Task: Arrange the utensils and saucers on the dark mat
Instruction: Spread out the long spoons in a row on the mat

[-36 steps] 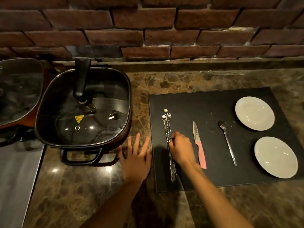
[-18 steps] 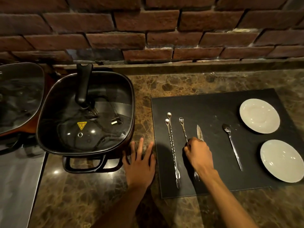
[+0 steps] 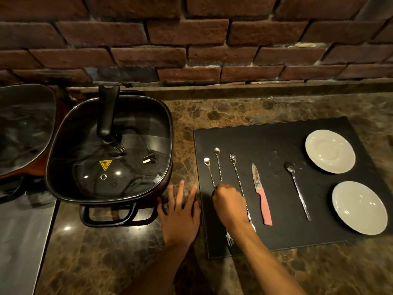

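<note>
A dark mat (image 3: 274, 143) lies on the marble counter. Three long twisted metal stirrers with small spoon ends lie on its left part: the left one (image 3: 209, 171), the middle one (image 3: 218, 165) and the right one (image 3: 237, 175). My right hand (image 3: 230, 204) is closed over the shafts of the left two; which one it grips I cannot tell. A pink-handled knife (image 3: 262, 196) and a spoon (image 3: 296, 188) lie further right. Two white saucers sit at the mat's right side, the far saucer (image 3: 330, 151) and the near saucer (image 3: 359, 207). My left hand (image 3: 180, 211) rests flat on the counter, fingers spread.
A square black electric pan with a glass lid (image 3: 108, 152) stands left of the mat, close to my left hand. Another lidded pan (image 3: 23, 128) is at the far left. A brick wall (image 3: 191, 39) runs along the back. A steel surface (image 3: 21, 241) lies at the lower left.
My right hand set one stirrer apart beside the knife, then moved back left onto the other two. The knife, hidden half a second ago, shows fully. My left hand stayed put.
</note>
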`<move>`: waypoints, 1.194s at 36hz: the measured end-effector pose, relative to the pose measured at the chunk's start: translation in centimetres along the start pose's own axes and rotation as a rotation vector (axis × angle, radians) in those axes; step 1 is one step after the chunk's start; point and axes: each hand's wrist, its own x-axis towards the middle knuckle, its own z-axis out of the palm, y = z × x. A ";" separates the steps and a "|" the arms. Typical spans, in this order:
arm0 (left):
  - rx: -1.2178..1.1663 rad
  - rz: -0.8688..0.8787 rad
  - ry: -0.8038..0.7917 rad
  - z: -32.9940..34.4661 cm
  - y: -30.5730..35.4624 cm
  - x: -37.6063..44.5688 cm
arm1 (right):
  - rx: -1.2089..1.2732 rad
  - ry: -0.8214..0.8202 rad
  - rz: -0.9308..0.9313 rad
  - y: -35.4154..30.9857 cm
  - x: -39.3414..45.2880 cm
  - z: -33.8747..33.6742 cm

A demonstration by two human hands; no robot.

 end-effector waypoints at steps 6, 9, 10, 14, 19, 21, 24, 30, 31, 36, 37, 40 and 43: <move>0.016 0.017 0.024 1.0 -0.4 0.0 | 0.119 -0.058 0.029 -1.7 0.2 0.5; 0.026 0.016 0.033 1.4 -0.5 0.2 | 0.155 -0.102 0.041 -2.4 0.4 0.5; 0.027 0.017 0.036 1.6 -0.6 0.2 | 0.158 -0.107 0.039 -2.5 0.5 0.5; 0.028 0.020 0.048 1.7 -0.6 0.2 | 0.155 -0.101 0.041 -2.4 0.6 0.7; 0.016 0.012 0.039 1.2 -0.4 0.1 | 0.093 -0.021 0.030 -1.5 0.6 0.3; 0.012 0.010 0.027 0.9 -0.4 0.1 | 0.073 0.026 0.051 -0.6 0.8 0.0; 0.014 0.013 0.010 0.6 -0.3 0.0 | 0.088 0.044 0.122 0.6 0.9 -0.4; -0.005 0.003 0.007 0.6 -0.3 0.1 | 0.104 0.029 0.132 1.7 0.1 0.2; -0.005 0.001 0.006 0.6 -0.3 0.1 | 0.118 0.035 0.131 1.8 -0.1 0.3; -0.007 -0.001 0.017 0.4 -0.2 0.0 | 0.171 0.045 0.123 2.1 -1.5 1.0; -0.003 0.002 0.020 0.4 -0.2 0.0 | 0.175 0.043 0.121 2.0 -1.7 1.1; 0.007 0.004 0.025 0.4 -0.1 0.0 | 0.168 0.031 0.112 2.0 -2.1 1.4; 0.010 0.002 0.027 0.4 -0.1 0.0 | 0.174 0.025 0.120 2.0 -2.0 1.4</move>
